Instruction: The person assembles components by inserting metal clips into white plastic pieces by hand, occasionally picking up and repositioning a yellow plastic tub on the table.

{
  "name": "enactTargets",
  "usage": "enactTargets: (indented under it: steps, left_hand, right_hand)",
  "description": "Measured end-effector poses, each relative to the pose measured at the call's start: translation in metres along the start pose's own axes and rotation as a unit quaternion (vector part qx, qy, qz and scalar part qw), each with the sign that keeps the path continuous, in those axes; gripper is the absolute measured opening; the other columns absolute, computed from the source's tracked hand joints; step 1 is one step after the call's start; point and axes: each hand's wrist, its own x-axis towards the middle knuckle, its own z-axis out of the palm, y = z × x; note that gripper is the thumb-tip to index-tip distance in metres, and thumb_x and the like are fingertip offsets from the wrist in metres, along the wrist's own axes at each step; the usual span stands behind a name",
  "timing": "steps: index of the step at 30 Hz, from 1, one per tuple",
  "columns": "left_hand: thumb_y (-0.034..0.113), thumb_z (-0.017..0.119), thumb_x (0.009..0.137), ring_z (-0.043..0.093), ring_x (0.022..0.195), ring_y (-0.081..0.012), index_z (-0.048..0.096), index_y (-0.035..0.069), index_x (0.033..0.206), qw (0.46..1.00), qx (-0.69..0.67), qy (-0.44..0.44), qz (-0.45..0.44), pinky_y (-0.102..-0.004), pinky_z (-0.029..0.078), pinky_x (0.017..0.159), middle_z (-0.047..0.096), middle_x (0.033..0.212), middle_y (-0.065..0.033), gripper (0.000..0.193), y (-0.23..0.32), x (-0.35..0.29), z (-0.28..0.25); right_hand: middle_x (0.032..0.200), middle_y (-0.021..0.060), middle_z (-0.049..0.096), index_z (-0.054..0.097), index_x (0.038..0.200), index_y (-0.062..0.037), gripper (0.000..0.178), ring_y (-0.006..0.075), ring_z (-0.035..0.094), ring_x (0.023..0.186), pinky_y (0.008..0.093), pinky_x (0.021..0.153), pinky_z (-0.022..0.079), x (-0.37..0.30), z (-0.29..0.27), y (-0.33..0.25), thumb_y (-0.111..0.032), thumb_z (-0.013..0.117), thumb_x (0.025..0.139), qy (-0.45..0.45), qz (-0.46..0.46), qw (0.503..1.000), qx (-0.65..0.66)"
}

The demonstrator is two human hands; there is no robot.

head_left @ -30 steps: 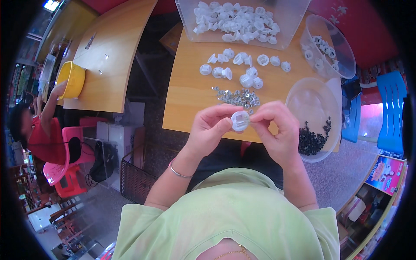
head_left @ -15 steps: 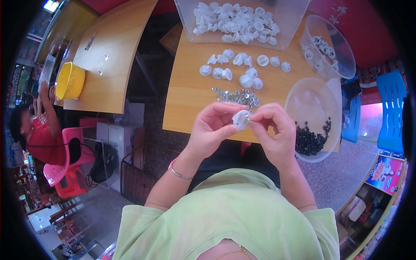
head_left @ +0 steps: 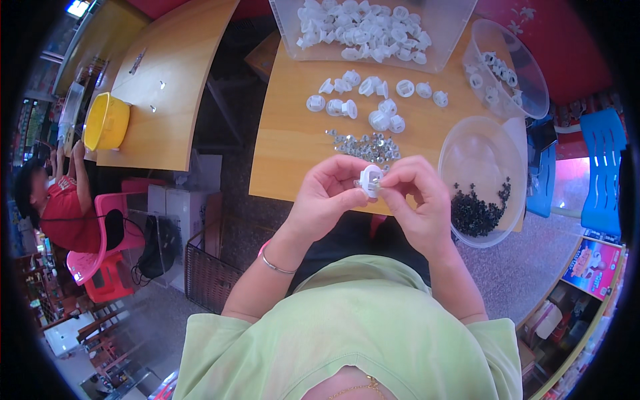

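Just beyond the table's near edge, my left hand (head_left: 323, 195) is closed round a white plastic fitting (head_left: 366, 175), round-faced with an opening in it. My right hand (head_left: 423, 203) has thumb and forefinger pinched at the fitting's right side, on a small shiny metal piece (head_left: 375, 180), partly hidden by the fingertips. Behind my hands lies a loose pile of small metal pieces (head_left: 367, 147). Farther back, several like white fittings (head_left: 387, 117) lie in groups on the wooden table (head_left: 280, 157).
A clear bin (head_left: 448, 57) heaped with white fittings stands at the back. To the right, one round tub (head_left: 477, 147) holds small black pieces (head_left: 475, 213); another (head_left: 533, 80) holds assorted parts. A second table (head_left: 157, 130) with a yellow basin (head_left: 117, 123) and a seated person (head_left: 67, 207) are left.
The white fitting has turned in my fingers, so its opening now faces more toward my right hand. Both hands stay in nearly the same place. At the left, the other person's arms have shifted.
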Motion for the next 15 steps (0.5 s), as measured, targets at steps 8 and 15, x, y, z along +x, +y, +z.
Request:
enactTargets:
  steps: [8,15]
  left_hand:
    - [0.003,0.058,0.082,0.059,0.088,-0.0123,0.054,0.0,0.11,0.997,-0.045,0.009,-0.066,-0.0244,0.05,0.077,0.061,0.098,-0.0072,0.028,0.001,-0.001,-0.003]
    - [0.003,0.056,0.084,0.059,0.083,-0.0112,0.053,0.001,0.107,0.996,-0.08,-0.005,-0.041,-0.0237,0.05,0.075,0.06,0.093,-0.0066,0.023,-0.001,-0.002,-0.007]
  right_hand:
    - [0.084,0.0051,0.056,0.062,0.084,-0.0052,0.016,0.0142,0.058,0.068,0.0253,0.057,0.047,0.006,-0.007,-0.006,0.004,0.067,0.073,-0.028,-0.085,0.988,-0.122]
    - [0.083,0.0052,0.057,0.064,0.083,-0.0071,0.019,0.0195,0.059,0.07,0.0283,0.059,0.049,0.01,-0.01,-0.003,0.003,0.069,0.068,-0.06,-0.175,0.969,-0.164]
